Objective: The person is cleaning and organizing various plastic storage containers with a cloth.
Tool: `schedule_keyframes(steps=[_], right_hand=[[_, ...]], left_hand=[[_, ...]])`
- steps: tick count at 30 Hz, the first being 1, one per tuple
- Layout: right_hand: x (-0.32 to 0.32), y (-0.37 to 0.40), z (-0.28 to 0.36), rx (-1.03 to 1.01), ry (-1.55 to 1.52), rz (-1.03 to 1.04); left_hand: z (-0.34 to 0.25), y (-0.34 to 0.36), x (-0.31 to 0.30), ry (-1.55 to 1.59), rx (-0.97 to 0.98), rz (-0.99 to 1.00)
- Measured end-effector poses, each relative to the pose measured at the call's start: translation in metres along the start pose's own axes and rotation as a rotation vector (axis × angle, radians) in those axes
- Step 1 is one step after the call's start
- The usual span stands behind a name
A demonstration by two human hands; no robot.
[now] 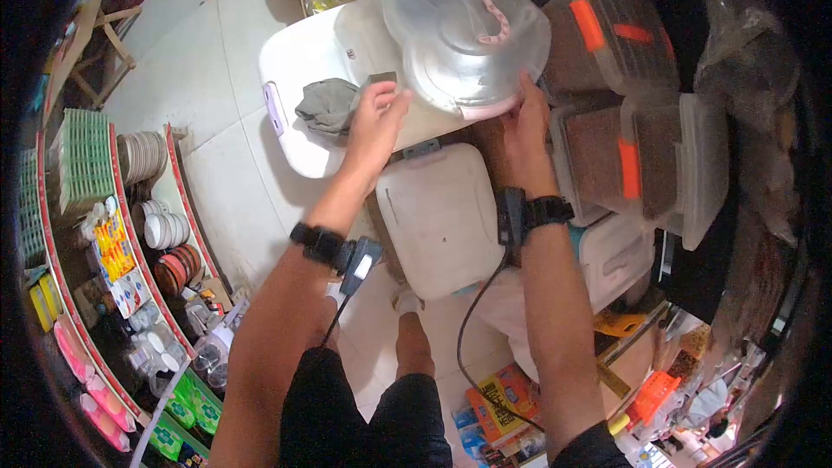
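My left hand (379, 126) is closed, its fingers curled round a crumpled grey cloth (328, 107) over a white storage-box lid (295, 56). A dark edge of material shows just past the fingertips. My right hand (527, 126) grips the near rim of a clear plastic bin (477, 43), which has a pink curved handle (490, 13) and overlaps the right part of the white lid. Purple latches mark the white lid's left end. Below my hands lies another white lidded box (440, 221).
Clear boxes with orange latches (628, 165) are stacked at the right. Shelves at the left hold green baskets (87, 160), stacked plates (143, 156) and packets. A yellow-and-red package (504, 403) lies low in front. A wooden stand (113, 48) is at the upper left.
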State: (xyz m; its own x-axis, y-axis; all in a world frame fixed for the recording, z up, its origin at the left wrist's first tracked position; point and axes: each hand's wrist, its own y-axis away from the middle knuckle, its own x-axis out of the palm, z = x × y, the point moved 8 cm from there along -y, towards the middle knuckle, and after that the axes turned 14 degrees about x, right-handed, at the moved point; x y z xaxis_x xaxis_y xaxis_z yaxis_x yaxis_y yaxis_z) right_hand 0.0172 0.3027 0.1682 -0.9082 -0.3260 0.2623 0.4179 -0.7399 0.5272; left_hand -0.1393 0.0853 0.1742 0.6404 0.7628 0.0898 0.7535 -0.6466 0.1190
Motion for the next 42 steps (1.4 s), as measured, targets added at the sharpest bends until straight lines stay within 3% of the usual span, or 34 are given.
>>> schedule_keyframes(steps=[2,6,8,11,15,16,18,21,23,27,29,32,34,37,39,40,42], right_hand=[[-0.002,-0.005,-0.003,0.098,0.019,-0.058],[-0.005,0.006,-0.004,0.128,0.033,-0.056],[0.003,0.017,-0.001,0.128,0.116,-0.006],[-0.006,0.056,-0.014,0.137,0.1,-0.01],[-0.05,0.108,-0.046,0.154,0.054,-0.116],[-0.061,0.124,-0.055,0.178,0.041,-0.142],[-0.08,0.154,-0.068,0.196,0.018,-0.189],[-0.103,0.204,-0.095,0.225,0.025,-0.247],[-0.126,0.243,-0.121,0.293,-0.012,-0.318],[-0.146,0.346,-0.153,0.39,0.096,-0.346],[-0.151,0.402,-0.164,0.463,0.042,-0.403],[-0.174,0.481,-0.183,0.46,-0.148,-0.516],[-0.187,0.521,-0.182,0.466,-0.244,-0.596],[-0.212,0.56,-0.16,0.447,-0.362,-0.779],[-0.227,0.564,-0.127,0.231,-0.361,-0.821],[-0.228,0.557,-0.114,0.232,-0.362,-0.821],[-0.249,0.542,-0.084,0.051,-0.531,-0.931]], left_hand=[[0.005,-0.02,0.009,0.141,-0.121,0.011],[0.005,-0.053,0.023,0.058,-0.142,0.043],[0.004,-0.072,0.011,-0.116,-0.063,-0.095],[0.022,-0.084,0.012,0.02,-0.121,-0.03],[0.014,-0.078,0.004,-0.043,-0.107,-0.048],[0.017,-0.072,0.01,-0.047,-0.113,-0.035],[0.01,-0.054,0.013,-0.402,0.038,-0.107],[0.033,-0.016,0.018,-0.35,-0.013,-0.016],[0.017,0.024,0.025,-0.361,-0.092,0.052],[-0.023,0.1,0.047,-0.227,0.201,0.216],[-0.007,0.135,0.053,-0.238,-0.131,0.23],[0.004,0.192,0.085,0.038,-0.116,0.215],[-0.008,0.21,0.126,-0.476,0.001,0.585],[-0.042,0.238,0.208,-0.354,0.081,0.715],[-0.062,0.246,0.266,-0.188,0.168,0.779],[-0.067,0.249,0.294,-0.123,0.202,0.829],[-0.059,0.254,0.347,-0.148,0.213,0.944]])
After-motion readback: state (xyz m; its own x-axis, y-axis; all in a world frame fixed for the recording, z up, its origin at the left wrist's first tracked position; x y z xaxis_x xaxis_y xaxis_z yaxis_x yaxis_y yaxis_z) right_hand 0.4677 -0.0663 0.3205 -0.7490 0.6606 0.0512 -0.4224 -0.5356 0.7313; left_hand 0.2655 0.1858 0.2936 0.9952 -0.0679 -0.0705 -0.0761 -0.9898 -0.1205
